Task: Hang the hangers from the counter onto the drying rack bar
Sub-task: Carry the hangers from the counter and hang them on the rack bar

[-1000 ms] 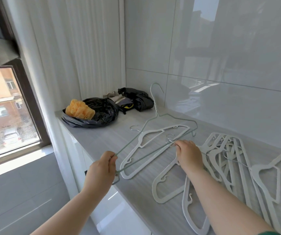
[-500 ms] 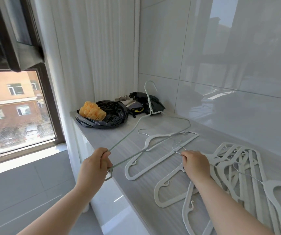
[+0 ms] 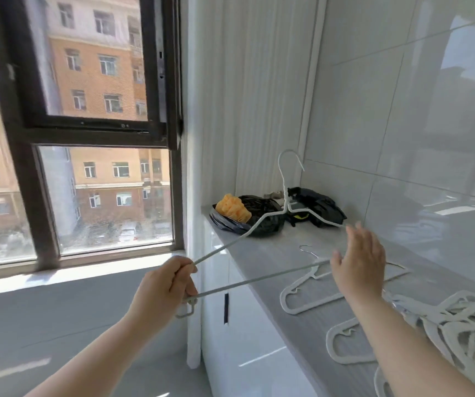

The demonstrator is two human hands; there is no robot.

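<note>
One thin wire hanger (image 3: pixel 259 227) is lifted above the counter (image 3: pixel 262 253), its near corner pinched in the left hand (image 3: pixel 163 285). Right hand (image 3: pixel 358 260) hovers beside its far end, fingers spread apart. White hangers (image 3: pixel 445 319) lie on the counter.

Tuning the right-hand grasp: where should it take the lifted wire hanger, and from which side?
Probably the free shoulder corner, reached from the right: the left hand already pinches the wire hanger at its near corner, hook up, while the right hand is open beside the far end. That thin wire suits a fingertip pinch; leave the hook free.
</note>
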